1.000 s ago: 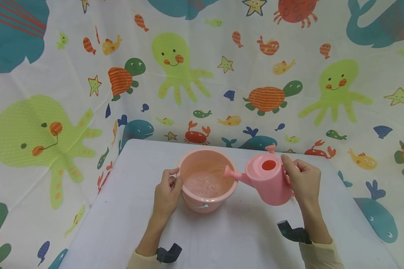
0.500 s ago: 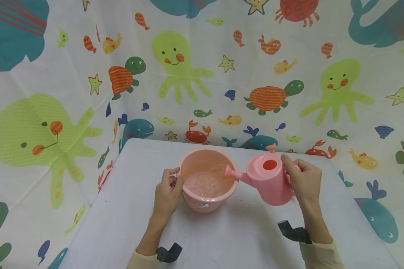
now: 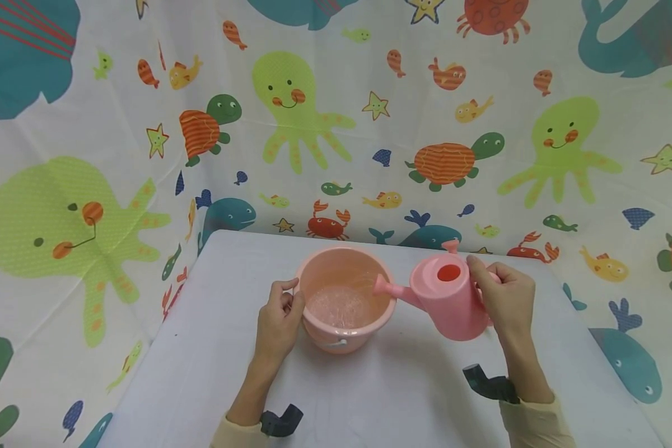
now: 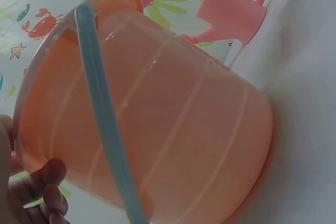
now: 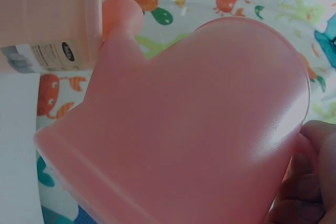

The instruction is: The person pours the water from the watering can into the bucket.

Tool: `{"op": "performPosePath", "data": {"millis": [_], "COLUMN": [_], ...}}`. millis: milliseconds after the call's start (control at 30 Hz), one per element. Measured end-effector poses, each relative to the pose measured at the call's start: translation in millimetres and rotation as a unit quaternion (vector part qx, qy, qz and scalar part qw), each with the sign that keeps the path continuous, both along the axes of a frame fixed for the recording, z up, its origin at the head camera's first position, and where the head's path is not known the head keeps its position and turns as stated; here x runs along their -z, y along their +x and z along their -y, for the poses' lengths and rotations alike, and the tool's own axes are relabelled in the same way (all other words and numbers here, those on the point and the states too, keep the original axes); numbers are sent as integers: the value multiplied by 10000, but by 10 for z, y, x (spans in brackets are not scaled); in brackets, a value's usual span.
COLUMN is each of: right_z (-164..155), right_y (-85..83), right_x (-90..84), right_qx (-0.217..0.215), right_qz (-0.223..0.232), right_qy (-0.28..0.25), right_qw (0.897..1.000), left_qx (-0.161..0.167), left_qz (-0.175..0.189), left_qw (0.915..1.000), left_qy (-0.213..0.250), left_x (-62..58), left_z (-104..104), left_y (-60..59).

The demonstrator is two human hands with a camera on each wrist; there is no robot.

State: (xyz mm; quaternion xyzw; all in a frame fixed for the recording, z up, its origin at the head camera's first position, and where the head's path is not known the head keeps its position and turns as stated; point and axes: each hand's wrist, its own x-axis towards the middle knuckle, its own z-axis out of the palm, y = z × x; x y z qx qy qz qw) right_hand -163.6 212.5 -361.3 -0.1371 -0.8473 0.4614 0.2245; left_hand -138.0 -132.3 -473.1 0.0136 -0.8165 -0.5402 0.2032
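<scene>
Between the two sets of fingers, the bucket (image 3: 345, 298) is pale salmon pink with a light blue-grey handle (image 4: 105, 114). The watering can (image 3: 448, 302) at the right fingers is a deeper pink, its filling hole orange-red. The bench (image 3: 213, 348) is plain white. The backdrop cloth (image 3: 336, 124) behind is white, printed with lime octopuses, orange-shelled turtles, teal whales, red crabs and yellow starfish.

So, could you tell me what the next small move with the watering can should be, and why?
Probably tip the watering can a little further. The right hand holds it lifted off the table by its handle, spout over the rim of the bucket, which the left hand steadies and which already holds water.
</scene>
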Motion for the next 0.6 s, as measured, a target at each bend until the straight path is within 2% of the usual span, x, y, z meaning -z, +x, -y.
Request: {"op": "performPosePath", "data": {"millis": [600], "right_z": [6], "right_y": [-10], "right_x": [-24], "right_qx": [-46], "right_qz": [110], "right_qy": [41], "right_qw": [9999], "left_qx": [20], "left_qz": [-56], "left_qw": [10000], "left_qy": [-32], "left_x": [-9], "left_z": [11], "left_y": [2]}}
